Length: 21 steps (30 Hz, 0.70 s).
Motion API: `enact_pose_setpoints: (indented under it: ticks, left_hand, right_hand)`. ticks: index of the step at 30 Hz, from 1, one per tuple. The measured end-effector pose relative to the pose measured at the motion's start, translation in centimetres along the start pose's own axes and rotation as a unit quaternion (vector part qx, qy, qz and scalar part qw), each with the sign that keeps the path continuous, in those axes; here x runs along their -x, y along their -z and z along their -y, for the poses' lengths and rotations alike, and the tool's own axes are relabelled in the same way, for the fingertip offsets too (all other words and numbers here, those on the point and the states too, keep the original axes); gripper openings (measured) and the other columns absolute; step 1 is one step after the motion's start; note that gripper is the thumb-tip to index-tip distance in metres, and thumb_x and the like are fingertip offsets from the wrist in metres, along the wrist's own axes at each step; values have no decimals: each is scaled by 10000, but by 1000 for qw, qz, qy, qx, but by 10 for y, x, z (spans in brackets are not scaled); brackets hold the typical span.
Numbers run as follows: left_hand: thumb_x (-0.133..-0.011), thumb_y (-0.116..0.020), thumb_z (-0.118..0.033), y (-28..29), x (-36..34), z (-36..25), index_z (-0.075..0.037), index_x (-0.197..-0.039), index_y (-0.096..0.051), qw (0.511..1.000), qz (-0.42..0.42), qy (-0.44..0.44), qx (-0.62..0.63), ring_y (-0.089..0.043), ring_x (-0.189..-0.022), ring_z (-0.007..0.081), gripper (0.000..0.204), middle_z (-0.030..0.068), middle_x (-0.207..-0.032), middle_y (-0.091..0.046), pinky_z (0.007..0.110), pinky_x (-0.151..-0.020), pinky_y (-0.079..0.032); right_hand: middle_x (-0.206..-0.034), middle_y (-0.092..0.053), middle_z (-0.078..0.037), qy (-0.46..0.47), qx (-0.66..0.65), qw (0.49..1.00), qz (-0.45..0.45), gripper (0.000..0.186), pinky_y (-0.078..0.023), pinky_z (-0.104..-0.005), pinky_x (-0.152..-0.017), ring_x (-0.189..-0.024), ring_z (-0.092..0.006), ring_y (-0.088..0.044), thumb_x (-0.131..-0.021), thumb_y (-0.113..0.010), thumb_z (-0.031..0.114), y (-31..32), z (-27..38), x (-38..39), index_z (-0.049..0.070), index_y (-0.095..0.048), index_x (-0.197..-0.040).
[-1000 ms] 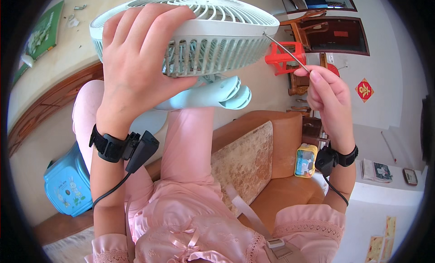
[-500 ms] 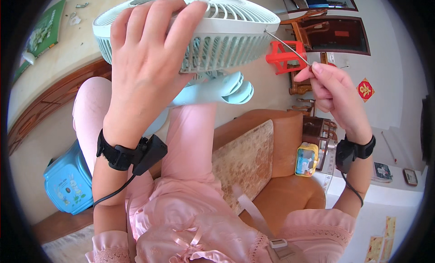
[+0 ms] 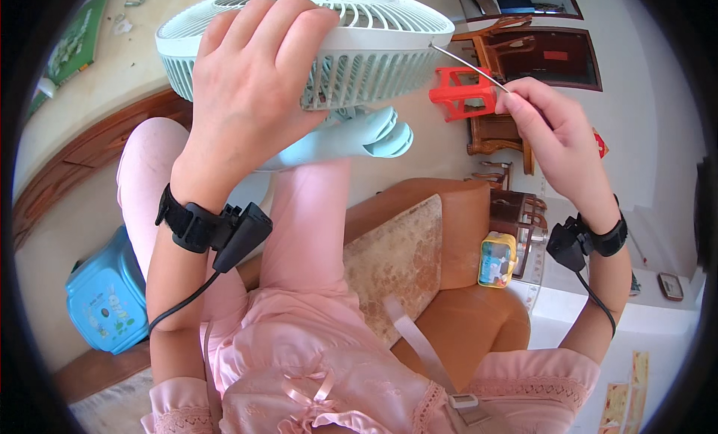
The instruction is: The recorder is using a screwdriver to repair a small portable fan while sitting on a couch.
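My left hand (image 3: pixel 258 90) is wrapped over the side of a pale mint fan (image 3: pixel 381 69) with a white rim and slatted cage, its fingers curled on the top edge. A light blue clip base (image 3: pixel 351 141) hangs below the cage, above my pink-clad legs. My right hand (image 3: pixel 550 135) pinches the end of a thin metal rod (image 3: pixel 467 66), perhaps a screwdriver, whose far tip meets the fan's rim at the right side. Both wrists carry black strapped devices with cables.
A pale table (image 3: pixel 127 49) at upper left holds a green item (image 3: pixel 79 37) and small bits. A blue stool (image 3: pixel 105 299) stands lower left. Right lie a brown sofa (image 3: pixel 471 322), a yellow-edged case (image 3: pixel 496 258), a red plastic stool (image 3: pixel 464 97), wooden chairs and a white ledge (image 3: pixel 636 292).
My right hand has moved slightly up and outward, turning around the rod while its tip stays at the rim. The fan and my left hand have shifted slightly upward in view.
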State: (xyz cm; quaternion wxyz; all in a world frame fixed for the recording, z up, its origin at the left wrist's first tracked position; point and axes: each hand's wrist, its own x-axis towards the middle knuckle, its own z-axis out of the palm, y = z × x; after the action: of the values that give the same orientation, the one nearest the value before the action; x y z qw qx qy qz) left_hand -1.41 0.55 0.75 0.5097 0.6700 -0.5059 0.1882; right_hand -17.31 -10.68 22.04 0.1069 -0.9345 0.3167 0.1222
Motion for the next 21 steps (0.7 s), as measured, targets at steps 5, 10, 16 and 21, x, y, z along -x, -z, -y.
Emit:
enact_pose_setpoints:
  ticks: [5, 10, 16, 21]
  left_hand:
    - [-444, -798, -85, -1, 2, 1, -131, -1111, -555, 1000, 1, 2, 5, -551, -1012, 271, 711, 45, -1072, -589, 390, -875, -411]
    - [-442, -787, -81, -1, 0, 2, -135, -1110, -555, 1000, -7, 3, 5, -550, -1010, 270, 710, 44, -1069, -588, 389, -871, -410]
    - [-439, -786, -84, -2, 0, -1, -136, -1106, -554, 1000, -2, -1, 9, -548, -1005, 275, 708, 43, -1075, -586, 394, -866, -407]
    - [-449, -778, -84, 1, -1, 0, -135, -1111, -555, 1000, -10, 10, -7, -541, -1018, 279, 701, 44, -1078, -586, 395, -878, -402]
  right_hand:
    - [-712, -598, -101, 75, 131, 988, -27, 144, -450, -289, -594, -631, -204, -566, -917, -530, 136, -2, 2, 0, 3, -574, -887]
    - [-688, -599, -128, 134, 250, 958, -33, 135, -451, -334, -532, -623, -285, -598, -918, -538, 144, 2, -2, -3, 25, -545, -856]
    - [-735, -618, -100, 231, 455, 859, -42, 104, -475, -336, -538, -620, -259, -609, -894, -572, 136, 6, -6, -3, 37, -540, -907]
    - [-650, -531, -30, 273, 250, 917, -151, 184, -459, -288, -526, -569, -168, -575, -891, -591, 138, 0, -21, -11, 13, -618, -1024]
